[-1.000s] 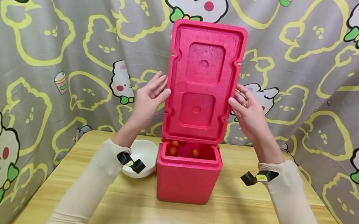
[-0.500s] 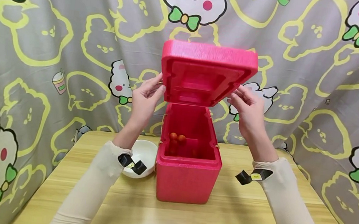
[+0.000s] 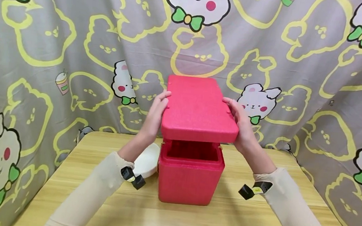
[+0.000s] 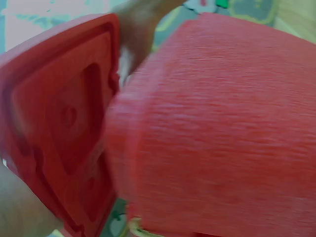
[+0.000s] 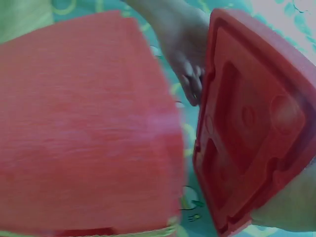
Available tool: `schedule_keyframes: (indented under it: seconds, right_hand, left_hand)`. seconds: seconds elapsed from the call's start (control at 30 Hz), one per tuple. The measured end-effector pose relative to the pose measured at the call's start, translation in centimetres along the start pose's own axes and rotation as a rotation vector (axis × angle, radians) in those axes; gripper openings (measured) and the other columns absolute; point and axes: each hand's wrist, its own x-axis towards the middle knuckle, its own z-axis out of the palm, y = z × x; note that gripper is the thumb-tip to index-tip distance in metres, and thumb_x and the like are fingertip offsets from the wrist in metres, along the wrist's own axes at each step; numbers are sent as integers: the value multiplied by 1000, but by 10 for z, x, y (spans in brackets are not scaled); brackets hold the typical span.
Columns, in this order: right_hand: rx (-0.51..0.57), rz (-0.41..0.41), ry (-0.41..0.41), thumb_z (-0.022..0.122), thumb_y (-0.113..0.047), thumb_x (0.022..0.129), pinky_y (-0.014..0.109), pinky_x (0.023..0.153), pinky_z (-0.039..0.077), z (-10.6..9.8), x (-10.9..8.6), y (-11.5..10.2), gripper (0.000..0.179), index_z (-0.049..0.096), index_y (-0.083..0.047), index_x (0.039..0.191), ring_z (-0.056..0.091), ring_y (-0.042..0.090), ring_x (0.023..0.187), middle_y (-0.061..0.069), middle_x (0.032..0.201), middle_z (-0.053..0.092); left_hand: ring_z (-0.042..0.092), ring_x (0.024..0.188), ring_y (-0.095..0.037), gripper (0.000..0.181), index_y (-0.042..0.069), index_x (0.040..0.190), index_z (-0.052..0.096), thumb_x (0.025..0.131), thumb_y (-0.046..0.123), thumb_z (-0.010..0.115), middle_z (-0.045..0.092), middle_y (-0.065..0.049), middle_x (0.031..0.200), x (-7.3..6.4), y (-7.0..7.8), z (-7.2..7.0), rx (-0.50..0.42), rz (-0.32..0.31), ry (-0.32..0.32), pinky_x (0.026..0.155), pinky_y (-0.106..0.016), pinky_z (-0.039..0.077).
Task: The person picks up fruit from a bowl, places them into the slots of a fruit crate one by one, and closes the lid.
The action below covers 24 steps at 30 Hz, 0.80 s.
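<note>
A red foam box lid (image 3: pixel 199 105) is held tilted just above the matching red foam box (image 3: pixel 190 184). My left hand (image 3: pixel 154 119) grips the lid's left edge. Opposite it, my right hand (image 3: pixel 245 129) grips the right edge, with part of its fingers hidden behind the lid. A dark gap shows at the front between lid and box, and the box's contents are hidden. Both wrist views are blurred; in the left one the lid's recessed underside (image 4: pixel 69 116) faces the box, and the right one shows this underside (image 5: pixel 247 116) too.
A white bowl (image 3: pixel 147 161) stands left of the box, partly behind my left wrist. A thin yellowish cord (image 3: pixel 160 151) runs along the box's left side. All this is on a wooden table (image 3: pixel 182 223), with a patterned curtain (image 3: pixel 107 53) hanging behind.
Both hands have swung the lid from nearly upright down over the box, so its top now faces me. The small orange-red round things inside have become hidden.
</note>
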Motion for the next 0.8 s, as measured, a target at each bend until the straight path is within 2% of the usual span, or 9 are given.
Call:
schedule_keyframes:
  seconds: [0.1, 0.17, 0.27, 0.4, 0.5, 0.63, 0.8]
  right_hand:
    - [-49, 68, -40, 37, -39, 104, 24, 91, 52, -3, -3, 10, 60, 27, -20, 160, 57, 12, 115, 1, 144, 46]
    - [-81, 100, -60, 38, -35, 102, 27, 99, 47, -6, -4, 18, 65, 19, -22, 163, 49, 17, 128, 4, 157, 35]
    - [-124, 132, -70, 40, -31, 101, 33, 109, 38, -9, -8, 30, 70, 13, -22, 165, 35, 24, 142, 5, 167, 21]
    - [-155, 139, -64, 44, -28, 100, 46, 121, 27, -10, -12, 47, 72, 13, -20, 165, 23, 29, 152, 7, 170, 14]
    - [-185, 145, -58, 46, -28, 99, 50, 121, 27, -11, -15, 55, 73, 15, -22, 165, 21, 31, 153, 7, 171, 13]
    - [-228, 143, -47, 48, -27, 99, 46, 114, 34, -12, -20, 61, 73, 16, -23, 164, 25, 32, 151, 7, 170, 15]
    - [-225, 95, -43, 50, -23, 99, 52, 122, 24, -11, -24, 64, 73, 17, -19, 164, 19, 30, 154, 8, 171, 13]
  left_hand:
    - [2, 159, -18, 62, 7, 161, 21, 105, 29, 35, 2, -3, 173, -5, -10, 0, 54, -71, -76, 128, -48, 10]
    - [-3, 159, -18, 68, 10, 164, 12, 104, 31, 36, -4, -1, 173, -8, -16, -1, 73, -104, -118, 128, -51, 6]
    - [-3, 159, -18, 72, 11, 164, 6, 103, 32, 37, -6, 0, 173, -13, -26, -3, 104, -132, -151, 128, -52, 5]
    - [-1, 159, -22, 73, 11, 164, 3, 103, 31, 37, -5, -2, 173, -20, -37, -6, 113, -151, -168, 127, -55, 8]
    - [-4, 159, -23, 73, 10, 164, 0, 103, 28, 36, -8, -3, 173, -25, -45, -7, 103, -152, -182, 127, -56, 7]
    - [-8, 159, -23, 75, 9, 164, -3, 102, 24, 36, -12, -4, 172, -30, -54, -8, 91, -151, -207, 127, -56, 5]
    - [-8, 160, -22, 75, 11, 164, -1, 101, 22, 38, -10, -3, 173, -32, -60, -11, 98, -146, -208, 127, -55, 3]
